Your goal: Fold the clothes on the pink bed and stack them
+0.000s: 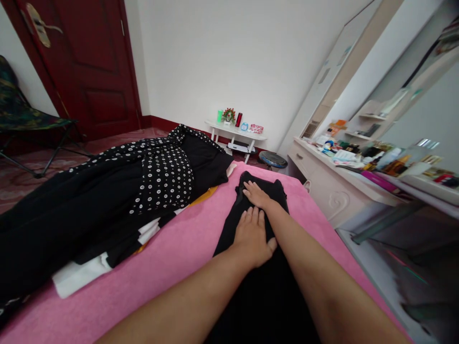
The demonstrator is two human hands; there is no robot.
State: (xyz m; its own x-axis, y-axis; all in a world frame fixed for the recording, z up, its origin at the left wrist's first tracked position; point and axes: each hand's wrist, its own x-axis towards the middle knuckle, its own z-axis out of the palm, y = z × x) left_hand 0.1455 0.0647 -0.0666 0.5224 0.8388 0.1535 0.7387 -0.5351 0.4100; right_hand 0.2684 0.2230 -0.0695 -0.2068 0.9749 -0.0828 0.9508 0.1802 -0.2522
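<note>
A long black garment [265,291] lies spread on a pink bed cover [186,253], its far end edged with a narrow frilly trim. My left hand [253,236] rests flat on the garment's middle, palm down, thumb out to the side. Farther up, my right hand [256,195] presses flat near the trimmed end, fingers spread. Neither hand grips the cloth. To the left, a pile of clothes holds a black dress with white dots [167,177], with white and mustard cloth showing beneath it. The near part of the black garment runs out of the frame.
A dressing table [330,191] crowded with bottles and boxes stands along the right. Beyond the bed are a low white table [229,128] with small items and a round stool [273,159]. A folding camouflage chair [32,117] stands near the dark red door [86,57].
</note>
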